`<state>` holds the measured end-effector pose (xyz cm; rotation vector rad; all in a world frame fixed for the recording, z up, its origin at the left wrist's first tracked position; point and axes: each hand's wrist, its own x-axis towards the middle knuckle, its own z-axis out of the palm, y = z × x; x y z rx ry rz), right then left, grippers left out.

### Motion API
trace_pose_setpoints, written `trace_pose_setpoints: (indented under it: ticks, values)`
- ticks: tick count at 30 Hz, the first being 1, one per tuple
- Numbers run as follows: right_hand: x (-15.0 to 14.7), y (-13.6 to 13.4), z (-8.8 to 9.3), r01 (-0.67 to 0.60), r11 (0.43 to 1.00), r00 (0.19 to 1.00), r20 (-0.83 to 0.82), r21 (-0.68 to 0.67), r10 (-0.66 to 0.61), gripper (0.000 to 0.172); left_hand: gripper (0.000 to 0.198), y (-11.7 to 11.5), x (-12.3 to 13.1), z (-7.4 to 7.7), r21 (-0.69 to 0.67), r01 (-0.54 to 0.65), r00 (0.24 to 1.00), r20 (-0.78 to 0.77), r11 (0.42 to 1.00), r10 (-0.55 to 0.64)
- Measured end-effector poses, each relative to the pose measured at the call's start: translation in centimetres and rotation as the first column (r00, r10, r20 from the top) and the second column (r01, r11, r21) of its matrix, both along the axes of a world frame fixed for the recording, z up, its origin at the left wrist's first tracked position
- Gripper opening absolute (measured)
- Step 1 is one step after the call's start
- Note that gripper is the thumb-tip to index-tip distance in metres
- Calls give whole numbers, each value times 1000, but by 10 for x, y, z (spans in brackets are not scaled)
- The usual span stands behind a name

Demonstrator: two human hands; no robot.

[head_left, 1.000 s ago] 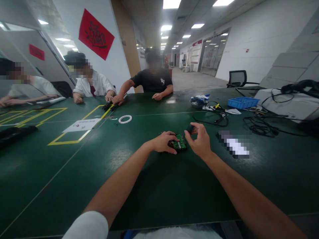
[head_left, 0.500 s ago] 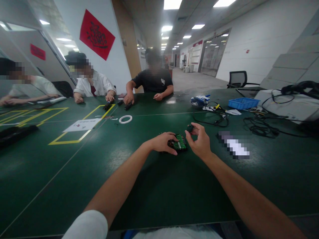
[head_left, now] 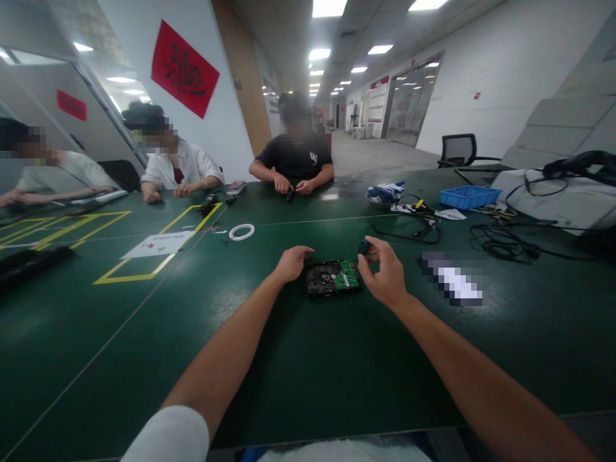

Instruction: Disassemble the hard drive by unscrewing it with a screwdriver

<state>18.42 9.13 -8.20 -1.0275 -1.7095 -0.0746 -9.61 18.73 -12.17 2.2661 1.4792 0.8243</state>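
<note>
A hard drive lies flat on the green table in front of me, its green circuit board facing up at the right end. My left hand is at the drive's upper left corner, fingers stretched out and holding nothing I can see. Just beyond the drive's right end, my right hand pinches a small dark rounded object between thumb and fingers. The fingers cover part of this object, and its kind does not show.
A pixelated bright-screened slab lies right of my right hand. Behind it are black cables, a blue basket and a blue-and-white bundle. A white ring and a paper sheet lie left. Three people sit across the table.
My left hand has moved left off the hard drive, uncovering it. My right hand stays nearly still. The person in black has drawn one hand back, both hands now at a small dark thing.
</note>
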Motion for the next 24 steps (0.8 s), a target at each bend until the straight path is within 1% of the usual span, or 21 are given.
trace_pose_setpoints:
  ticks: [3,7,13,17,21,24]
  values:
    - [0,0,0,7,1000,1000,10,3,-7,47,37,2,-2,-4,18,-18,1000,-22,1000,18]
    - [1,0,1,3,1000,1000,22,16,-3,46,26,6,-10,-8,52,-43,996,-78,998,47]
    - [0,-2,4,-3,1000,999,32,23,2,45,14,9,-13,-15,95,-31,995,-91,995,40]
    - [0,1,1,-8,1000,1000,0,5,8,47,12,8,-11,-15,118,-42,994,-99,992,53]
    - [0,4,-3,-53,998,998,-33,-20,52,50,12,7,-10,-14,111,-49,992,-110,993,61]
    - [1,3,-2,-36,999,999,-18,-12,36,51,12,6,-9,-13,99,-64,991,-114,993,75]
